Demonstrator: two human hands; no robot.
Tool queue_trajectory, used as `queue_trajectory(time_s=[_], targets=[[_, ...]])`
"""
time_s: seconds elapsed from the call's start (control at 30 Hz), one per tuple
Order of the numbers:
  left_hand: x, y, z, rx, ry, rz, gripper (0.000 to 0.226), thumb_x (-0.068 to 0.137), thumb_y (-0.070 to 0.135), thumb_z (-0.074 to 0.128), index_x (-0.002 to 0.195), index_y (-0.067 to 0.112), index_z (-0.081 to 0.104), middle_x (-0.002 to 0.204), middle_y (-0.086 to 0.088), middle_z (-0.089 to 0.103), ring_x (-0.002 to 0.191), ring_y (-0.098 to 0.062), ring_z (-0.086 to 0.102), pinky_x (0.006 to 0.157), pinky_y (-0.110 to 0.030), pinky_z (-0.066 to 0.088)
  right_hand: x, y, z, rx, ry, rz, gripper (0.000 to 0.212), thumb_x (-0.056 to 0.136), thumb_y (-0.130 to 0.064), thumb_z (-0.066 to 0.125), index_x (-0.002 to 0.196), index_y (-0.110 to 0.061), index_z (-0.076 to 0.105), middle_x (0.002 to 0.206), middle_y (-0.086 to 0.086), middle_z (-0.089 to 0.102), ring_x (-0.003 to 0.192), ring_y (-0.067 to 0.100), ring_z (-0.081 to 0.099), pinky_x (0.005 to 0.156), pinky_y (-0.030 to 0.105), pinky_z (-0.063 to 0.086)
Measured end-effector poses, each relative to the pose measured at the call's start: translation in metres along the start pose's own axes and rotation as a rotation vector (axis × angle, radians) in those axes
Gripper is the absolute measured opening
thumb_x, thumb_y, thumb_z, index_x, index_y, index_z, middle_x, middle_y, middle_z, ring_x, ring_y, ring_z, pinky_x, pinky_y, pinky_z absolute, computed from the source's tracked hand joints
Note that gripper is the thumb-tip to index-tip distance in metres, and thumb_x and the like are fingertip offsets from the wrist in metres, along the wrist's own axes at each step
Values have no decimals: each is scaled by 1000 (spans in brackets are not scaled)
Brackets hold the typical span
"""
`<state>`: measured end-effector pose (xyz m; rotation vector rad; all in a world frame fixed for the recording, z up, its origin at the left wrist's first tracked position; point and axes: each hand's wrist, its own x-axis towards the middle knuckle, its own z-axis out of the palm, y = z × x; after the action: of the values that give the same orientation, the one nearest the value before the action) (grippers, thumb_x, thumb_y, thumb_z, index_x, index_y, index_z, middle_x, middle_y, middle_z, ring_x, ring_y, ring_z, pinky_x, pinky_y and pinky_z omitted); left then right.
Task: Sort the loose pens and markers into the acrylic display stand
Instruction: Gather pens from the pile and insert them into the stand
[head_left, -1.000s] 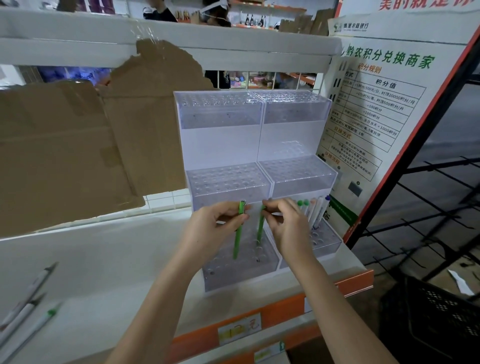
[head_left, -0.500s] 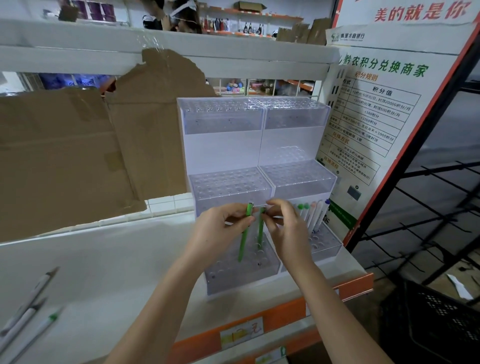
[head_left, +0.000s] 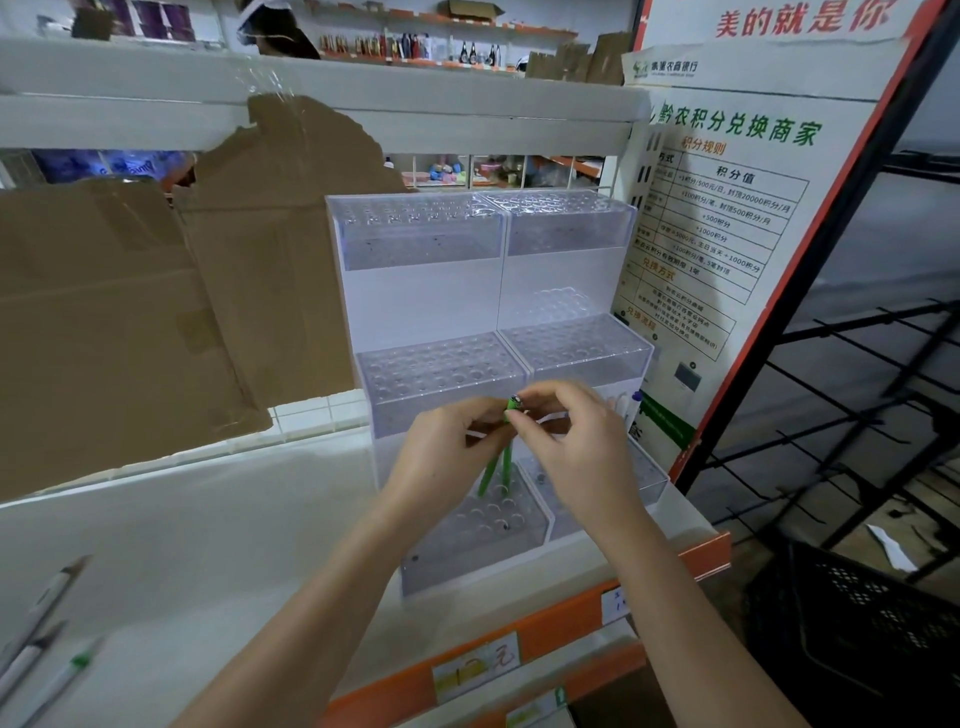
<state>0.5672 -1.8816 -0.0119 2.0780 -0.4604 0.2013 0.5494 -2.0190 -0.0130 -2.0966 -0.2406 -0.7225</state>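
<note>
Two green pens (head_left: 500, 457) stand in the lowest left tier of the acrylic display stand (head_left: 467, 291), tops pinched in the grip of the left hand (head_left: 447, 457) and right hand (head_left: 576, 457). Three loose pens (head_left: 41, 649) lie on the white shelf (head_left: 182, 545), torn cardboard (head_left: 130, 312) behind.

white shelf (head_left: 208, 545), torn cardboard (head_left: 130, 322) behind, poster (head_left: 727, 208) right.
</note>
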Motion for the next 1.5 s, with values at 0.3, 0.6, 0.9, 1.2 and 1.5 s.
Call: queue_trajectory(time_s=[0.3, 0.6, 0.9, 1.2, 1.5], targets=[[-9, -26, -2, 135, -29, -1, 17, 88, 16, 62, 102, 19, 71, 89, 8, 69, 77, -6, 62, 68, -3, 42, -4, 9, -7, 74, 25, 110, 11, 86, -12, 64, 94, -18, 59, 85, -13, 62, 83, -4, 59, 69, 6, 45], [-19, -47, 4, 363, -123, 45, 22, 92, 26, 55, 109, 24, 68, 108, 5, 67, 99, -16, 60, 83, -31, 49, -3, 21, -9, -7, 69, 129, 12, 86, -14, 64, 95, -21, 58, 87, -13, 62, 81, -3, 60, 70, 10, 48], [-26, -50, 12, 444, -117, 122, 22, 91, 25, 56, 107, 21, 70, 108, 0, 68, 101, -22, 60, 81, -32, 49, -14, 39, 16, -198, 24, 47, 18, 82, -11, 69, 99, -7, 63, 90, 4, 68, 80, 14, 64, 73, 30, 55], [-24, -53, 17, 402, -124, 128, 21, 89, 24, 58, 106, 20, 70, 105, -2, 68, 97, -24, 61, 79, -34, 50, -14, 41, 18, -247, 46, 41, 14, 82, -14, 70, 84, -7, 58, 79, 5, 65, 67, 15, 60, 60, 27, 49], [-22, -50, 18, 396, -104, 123, 22, 90, 23, 57, 107, 20, 70, 106, -3, 68, 98, -23, 60, 79, -31, 48, -21, 42, 21, -190, 86, -22, 15, 80, -6, 71, 86, -6, 58, 81, 4, 65, 70, 10, 61, 66, 3, 43]])
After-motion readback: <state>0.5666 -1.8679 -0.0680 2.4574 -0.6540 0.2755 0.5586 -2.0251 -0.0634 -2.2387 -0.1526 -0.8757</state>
